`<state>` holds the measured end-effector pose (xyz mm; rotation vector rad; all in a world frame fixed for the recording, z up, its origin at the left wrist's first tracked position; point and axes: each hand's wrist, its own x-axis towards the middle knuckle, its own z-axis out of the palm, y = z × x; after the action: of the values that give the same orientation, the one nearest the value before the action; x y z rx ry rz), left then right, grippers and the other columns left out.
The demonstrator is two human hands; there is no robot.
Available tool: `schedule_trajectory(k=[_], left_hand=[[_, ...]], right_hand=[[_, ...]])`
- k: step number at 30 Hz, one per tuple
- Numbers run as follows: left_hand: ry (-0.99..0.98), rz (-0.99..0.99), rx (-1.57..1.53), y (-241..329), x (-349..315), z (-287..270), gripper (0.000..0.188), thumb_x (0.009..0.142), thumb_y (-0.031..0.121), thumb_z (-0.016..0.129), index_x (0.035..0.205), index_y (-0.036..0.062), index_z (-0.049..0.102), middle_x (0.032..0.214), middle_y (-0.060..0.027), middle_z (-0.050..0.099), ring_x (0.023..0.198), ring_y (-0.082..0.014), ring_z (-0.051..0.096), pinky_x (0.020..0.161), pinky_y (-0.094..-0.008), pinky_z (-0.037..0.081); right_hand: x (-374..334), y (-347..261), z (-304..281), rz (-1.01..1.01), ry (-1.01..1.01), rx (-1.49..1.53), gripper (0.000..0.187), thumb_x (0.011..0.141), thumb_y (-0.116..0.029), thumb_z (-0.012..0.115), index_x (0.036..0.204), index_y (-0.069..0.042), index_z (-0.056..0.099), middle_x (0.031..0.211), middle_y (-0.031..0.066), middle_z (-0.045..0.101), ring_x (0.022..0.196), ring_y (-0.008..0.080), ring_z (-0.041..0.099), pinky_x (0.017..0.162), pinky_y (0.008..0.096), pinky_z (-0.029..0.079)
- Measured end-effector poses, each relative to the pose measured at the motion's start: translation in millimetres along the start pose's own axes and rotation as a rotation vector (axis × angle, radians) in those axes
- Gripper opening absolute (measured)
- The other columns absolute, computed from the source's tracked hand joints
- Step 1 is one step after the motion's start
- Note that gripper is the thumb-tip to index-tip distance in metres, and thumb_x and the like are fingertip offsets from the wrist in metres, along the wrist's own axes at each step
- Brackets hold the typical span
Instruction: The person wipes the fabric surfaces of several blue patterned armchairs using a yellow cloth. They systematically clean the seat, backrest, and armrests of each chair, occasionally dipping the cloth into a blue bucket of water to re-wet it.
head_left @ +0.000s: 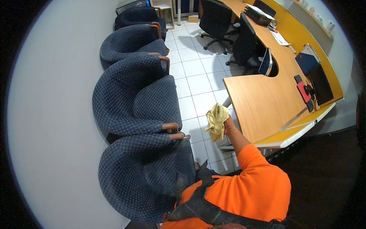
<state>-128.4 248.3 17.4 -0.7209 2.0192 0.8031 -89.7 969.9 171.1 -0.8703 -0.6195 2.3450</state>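
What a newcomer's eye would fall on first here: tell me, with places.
The bright orange shirt at the lower right would likely catch it first, then the crumpled pale-yellow cloth in the person's right hand, near the centre. Next come four dark-blue patterned fabric armchairs along the pale wall at left, and the light-brown desk at right.

Cannot read any word, number or sign. Too small to tell any print on the white papers point(280, 38) at far right on the desk point(263, 103); likewise on the small containers point(330, 26) at far right and the dark keyboard point(297, 79) at right.
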Motion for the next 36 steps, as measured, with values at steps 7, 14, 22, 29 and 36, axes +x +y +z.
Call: schedule_trajectory(k=[7, 14, 22, 29, 36], left_hand=[[0.003, 0.121, -0.062, 42, 52, 2, 0.059, 0.094, 0.028, 0.069, 0.141, -0.0027, 0.049, 0.112, -0.0156, 0.069, 0.097, -0.0230, 0.065, 0.084, -0.0359, 0.054], [-0.073, 0.228, -0.106, 85, 70, 47, 0.057, 0.094, 0.023, 0.068, 0.140, -0.0040, 0.049, 0.116, -0.0171, 0.066, 0.098, -0.0246, 0.065, 0.080, -0.0377, 0.056], [-0.173, 0.129, -0.033, 222, -9, 106, 0.056, 0.098, 0.023, 0.062, 0.145, -0.0014, 0.042, 0.106, -0.0112, 0.065, 0.083, -0.0202, 0.064, 0.069, -0.0342, 0.056], [-0.247, 0.357, 0.119, 387, -76, 184, 0.061, 0.095, 0.028, 0.066, 0.145, 0.0005, 0.044, 0.107, -0.0097, 0.068, 0.079, -0.0155, 0.066, 0.062, -0.0308, 0.057], [-0.218, 0.398, -0.013, 483, -42, 226, 0.062, 0.095, 0.025, 0.068, 0.146, -0.0003, 0.043, 0.104, -0.0089, 0.066, 0.075, -0.0136, 0.063, 0.057, -0.0279, 0.053]], right_hand=[[-41, -14, -11, -0.042, 0.003, 0.132, 0.028, 0.093, -0.034, 0.062, 0.104, -0.008, 0.062, 0.090, 0.0094, 0.067, 0.074, 0.0246, 0.067, 0.065, 0.0411, 0.060], [-106, -63, 1, -0.247, -0.123, 0.119, 0.042, 0.097, -0.044, 0.052, 0.118, -0.008, 0.059, 0.100, 0.0115, 0.067, 0.085, 0.0257, 0.068, 0.072, 0.0423, 0.060], [-73, -134, 24, -0.456, -0.090, 0.183, 0.054, 0.095, -0.050, 0.050, 0.131, -0.010, 0.054, 0.119, 0.0123, 0.063, 0.102, 0.0297, 0.065, 0.087, 0.0476, 0.056], [58, -213, 64, -0.450, -0.344, 0.316, 0.078, 0.089, -0.060, 0.055, 0.135, 0.003, 0.048, 0.117, 0.0172, 0.062, 0.096, 0.0312, 0.065, 0.079, 0.0439, 0.058], [134, -259, 58, -0.579, -0.276, 0.145, 0.074, 0.091, -0.064, 0.050, 0.138, -0.007, 0.048, 0.131, 0.0165, 0.058, 0.113, 0.0366, 0.063, 0.090, 0.0520, 0.057]])
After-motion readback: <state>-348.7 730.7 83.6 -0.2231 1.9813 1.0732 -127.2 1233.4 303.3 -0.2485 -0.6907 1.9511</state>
